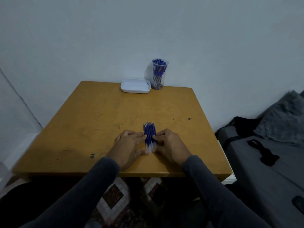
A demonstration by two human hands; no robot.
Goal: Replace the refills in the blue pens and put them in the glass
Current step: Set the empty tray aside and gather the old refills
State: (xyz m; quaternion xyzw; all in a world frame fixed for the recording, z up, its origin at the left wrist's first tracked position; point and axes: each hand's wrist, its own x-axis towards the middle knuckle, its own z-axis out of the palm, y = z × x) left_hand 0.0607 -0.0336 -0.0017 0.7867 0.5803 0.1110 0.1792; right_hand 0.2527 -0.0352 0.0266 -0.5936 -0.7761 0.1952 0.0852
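Several blue refills (149, 132) lie side by side in a neat row on the yellow-brown table (98, 122), tips pointing away from me. My left hand (130, 143) lies flat on the table with its fingertips against the row's left side. My right hand (169, 143) presses the row's right side, fingers slightly bent. The thumbs meet at the clear near ends of the refills. A clear glass (159, 74) full of blue pens stands upright at the far edge of the table.
A white shallow tray (135, 86) sits left of the glass at the far edge, with a small blue mark inside. A pale wall rises behind the table. A grey bed with a black strap (263, 152) is on the right. Patterned floor shows below the near edge.
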